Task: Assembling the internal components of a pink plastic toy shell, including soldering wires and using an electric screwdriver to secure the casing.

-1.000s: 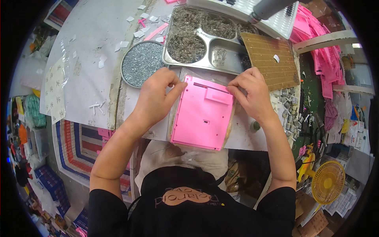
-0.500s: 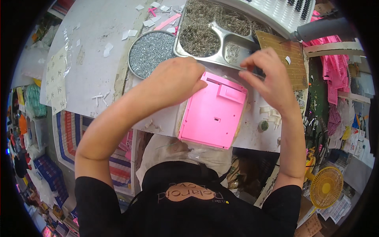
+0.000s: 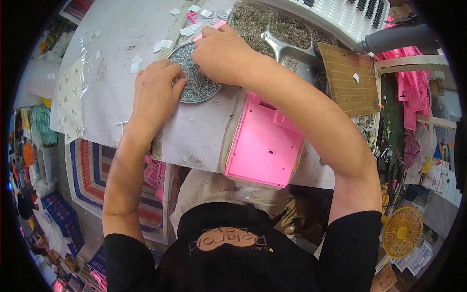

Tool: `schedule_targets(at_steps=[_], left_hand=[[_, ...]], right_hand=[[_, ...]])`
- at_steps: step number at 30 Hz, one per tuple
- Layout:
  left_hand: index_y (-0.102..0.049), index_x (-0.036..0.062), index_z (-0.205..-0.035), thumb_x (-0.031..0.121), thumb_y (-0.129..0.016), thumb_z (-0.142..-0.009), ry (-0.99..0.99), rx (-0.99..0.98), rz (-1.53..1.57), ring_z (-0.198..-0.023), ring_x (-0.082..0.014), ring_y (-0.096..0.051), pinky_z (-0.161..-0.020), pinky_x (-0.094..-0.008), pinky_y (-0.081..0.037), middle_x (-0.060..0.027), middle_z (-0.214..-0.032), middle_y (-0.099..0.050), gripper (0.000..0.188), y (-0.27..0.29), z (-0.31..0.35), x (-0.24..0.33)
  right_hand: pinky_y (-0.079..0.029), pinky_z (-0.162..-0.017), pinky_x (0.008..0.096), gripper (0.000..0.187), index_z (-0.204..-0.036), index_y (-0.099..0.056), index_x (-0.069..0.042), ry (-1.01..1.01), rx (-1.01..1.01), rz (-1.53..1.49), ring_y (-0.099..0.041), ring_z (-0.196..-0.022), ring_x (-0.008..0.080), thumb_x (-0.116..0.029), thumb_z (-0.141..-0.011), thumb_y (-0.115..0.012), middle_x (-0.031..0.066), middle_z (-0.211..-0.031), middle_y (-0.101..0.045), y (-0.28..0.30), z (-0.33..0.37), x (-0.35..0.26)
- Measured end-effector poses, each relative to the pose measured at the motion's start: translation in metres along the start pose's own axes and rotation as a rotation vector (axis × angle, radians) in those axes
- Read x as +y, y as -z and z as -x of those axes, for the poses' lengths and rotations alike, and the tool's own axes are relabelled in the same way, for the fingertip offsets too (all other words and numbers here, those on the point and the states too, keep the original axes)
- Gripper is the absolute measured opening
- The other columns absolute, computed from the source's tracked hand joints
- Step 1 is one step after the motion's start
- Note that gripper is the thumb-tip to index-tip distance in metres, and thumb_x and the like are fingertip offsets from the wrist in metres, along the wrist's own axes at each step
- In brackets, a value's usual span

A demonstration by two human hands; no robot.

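Note:
A round metal dish (image 3: 204, 92) full of small silvery screws stands on the table, partly covered by both hands. My left hand (image 3: 158, 87) is at the dish's left side, fingers curled in and thumb close to them. From the right, my right hand (image 3: 221, 53) reaches over the dish's far right part with its fingers bent and closed. Whatever either hand pinches is too small or hidden to make out. A pink rectangular plastic panel (image 3: 262, 141) lies in front of me, its upper right part covered by my right forearm.
Behind stands a compartmented metal tray (image 3: 277, 46) of small springs, with a brown ridged board (image 3: 348, 78) beside it. A grey power tool (image 3: 399, 39) juts in from the right. White scraps (image 3: 187, 31) lie beyond the dish. A yellow fan (image 3: 403, 231) stands lower right.
My left hand has left the pink panel's far edge and moved left to the screw dish. My right hand has swung left from beside the metal tray to the same dish.

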State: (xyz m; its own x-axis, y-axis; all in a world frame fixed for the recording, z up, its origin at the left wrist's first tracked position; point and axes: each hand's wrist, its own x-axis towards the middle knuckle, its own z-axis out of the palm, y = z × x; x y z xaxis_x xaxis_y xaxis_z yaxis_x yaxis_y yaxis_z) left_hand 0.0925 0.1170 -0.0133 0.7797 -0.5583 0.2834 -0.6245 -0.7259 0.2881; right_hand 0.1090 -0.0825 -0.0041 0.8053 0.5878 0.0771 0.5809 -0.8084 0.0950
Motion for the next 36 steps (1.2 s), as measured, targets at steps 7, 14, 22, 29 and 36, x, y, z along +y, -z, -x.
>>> schedule_targets(at_steps=[7,14,22,29,36], left_hand=[[-0.072,0.0028,-0.094,0.014,-0.068,-0.091,0.109,0.042,0.178,-0.088,-0.0321,-0.068,-0.080,-0.0413,-0.052,-0.0122,-0.092,-0.070,0.012,-0.005,-0.010,-0.005],[-0.066,0.0019,-0.090,0.022,-0.069,-0.095,0.155,0.064,0.080,-0.082,-0.0329,-0.065,-0.076,-0.0418,-0.050,-0.0129,-0.087,-0.067,0.021,-0.016,0.005,-0.010],[-0.063,0.0023,-0.089,0.014,-0.071,-0.093,-0.079,0.062,0.330,-0.083,-0.0304,-0.062,-0.077,-0.0409,-0.047,-0.0113,-0.084,-0.063,0.015,-0.013,0.019,0.055],[-0.068,0.0118,-0.085,0.018,-0.083,-0.076,-0.487,-0.075,0.534,-0.081,-0.0226,-0.059,-0.080,-0.0405,-0.044,-0.0014,-0.086,-0.063,0.019,-0.017,0.049,0.157],[-0.070,0.0134,-0.086,0.022,-0.083,-0.075,-0.609,-0.154,0.380,-0.086,-0.0209,-0.057,-0.086,-0.0420,-0.042,0.0005,-0.090,-0.061,0.019,-0.026,0.051,0.166]], right_hand=[[-0.051,-0.084,0.0426,0.012,-0.083,-0.075,-0.011,-0.180,0.360,-0.322,-0.064,-0.094,0.0255,-0.023,-0.083,-0.072,0.0036,-0.084,-0.071,0.033,0.043,0.006],[-0.047,-0.075,0.0382,0.011,-0.084,-0.075,-0.010,-0.472,0.485,-0.563,-0.059,-0.081,0.0251,-0.013,-0.075,-0.082,0.0031,-0.081,-0.069,0.040,0.235,-0.043],[-0.046,-0.075,0.0366,0.024,-0.091,-0.079,-0.013,-0.470,0.590,-0.367,-0.058,-0.081,0.0236,-0.012,-0.069,-0.087,0.0001,-0.086,-0.070,0.012,0.262,-0.065],[-0.045,-0.075,0.0371,0.027,-0.096,-0.081,-0.015,-0.419,0.534,-0.313,-0.057,-0.080,0.0228,-0.014,-0.070,-0.087,-0.0011,-0.088,-0.070,0.019,0.266,-0.059],[-0.045,-0.070,0.0366,0.028,-0.100,-0.080,-0.013,-0.479,0.553,-0.423,-0.058,-0.077,0.0230,-0.011,-0.073,-0.085,0.0020,-0.087,-0.069,0.017,0.278,-0.057]])
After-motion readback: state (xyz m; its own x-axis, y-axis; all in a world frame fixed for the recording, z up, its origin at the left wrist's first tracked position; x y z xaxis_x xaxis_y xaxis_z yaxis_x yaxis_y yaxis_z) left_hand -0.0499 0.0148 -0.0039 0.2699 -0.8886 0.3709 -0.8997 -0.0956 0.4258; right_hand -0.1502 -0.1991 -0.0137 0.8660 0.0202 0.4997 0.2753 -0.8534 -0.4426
